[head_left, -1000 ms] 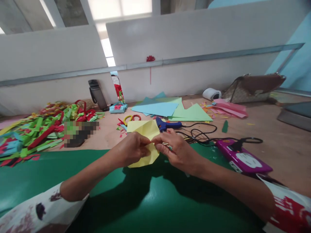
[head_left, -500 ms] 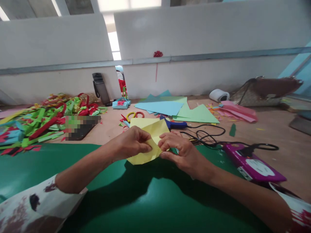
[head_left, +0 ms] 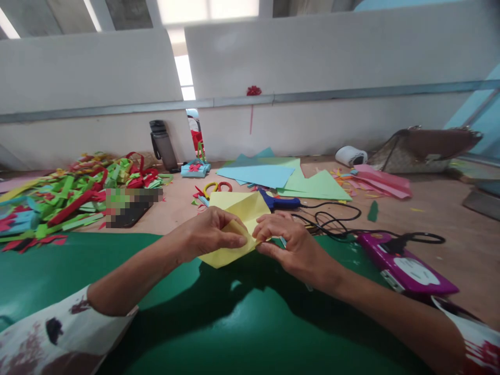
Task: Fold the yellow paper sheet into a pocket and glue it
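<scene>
A sheet of yellow paper [head_left: 223, 257], partly folded, is held above the green mat [head_left: 242, 333]. My left hand [head_left: 213, 233] pinches a folded flap of it between thumb and fingers. At the paper's right edge, my right hand [head_left: 287, 242] grips with bent fingers and thumb. A thin pale object, too hidden to name, shows by the right palm. Just behind the paper lie a blue glue gun [head_left: 283, 202] and scissors [head_left: 211, 188] with yellow and red handles.
Left are a heap of coloured paper strips [head_left: 89, 190], a dark phone [head_left: 135, 208] and a bottle [head_left: 163, 146]. Blue and green paper sheets [head_left: 258, 172] lie at the back. A purple power strip [head_left: 406, 265] with black cables is right, a handbag [head_left: 422, 151] behind it.
The left thumb and fingers have folded the yellow paper's flap further over, and its lower edge now comes to a point. My right hand keeps nearly the same place.
</scene>
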`<state>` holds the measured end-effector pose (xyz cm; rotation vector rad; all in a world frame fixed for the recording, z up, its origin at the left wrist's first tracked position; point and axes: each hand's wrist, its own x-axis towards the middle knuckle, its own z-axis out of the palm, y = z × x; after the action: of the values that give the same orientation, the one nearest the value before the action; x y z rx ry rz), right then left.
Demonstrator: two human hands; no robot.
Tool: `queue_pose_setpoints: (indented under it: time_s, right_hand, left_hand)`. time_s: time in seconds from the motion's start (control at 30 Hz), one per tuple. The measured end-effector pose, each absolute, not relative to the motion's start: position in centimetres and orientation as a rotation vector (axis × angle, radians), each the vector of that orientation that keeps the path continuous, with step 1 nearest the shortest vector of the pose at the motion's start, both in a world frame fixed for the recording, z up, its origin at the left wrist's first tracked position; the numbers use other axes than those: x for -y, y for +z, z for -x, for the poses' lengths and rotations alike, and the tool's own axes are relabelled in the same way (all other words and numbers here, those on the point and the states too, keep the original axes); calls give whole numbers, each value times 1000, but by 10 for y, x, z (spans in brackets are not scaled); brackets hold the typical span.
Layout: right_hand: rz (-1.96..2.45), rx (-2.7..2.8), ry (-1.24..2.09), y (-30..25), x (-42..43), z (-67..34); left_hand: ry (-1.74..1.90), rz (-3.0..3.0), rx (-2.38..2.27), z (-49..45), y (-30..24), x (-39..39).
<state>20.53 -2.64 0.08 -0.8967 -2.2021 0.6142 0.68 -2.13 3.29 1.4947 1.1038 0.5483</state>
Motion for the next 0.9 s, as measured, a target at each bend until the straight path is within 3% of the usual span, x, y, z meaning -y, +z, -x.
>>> queue_pose_setpoints:
  time_s: [0.9]
  right_hand:
    - [994, 2208, 633, 6, 36, -196]
  left_hand:
    - [467, -1588, -1129, -7, 29, 24]
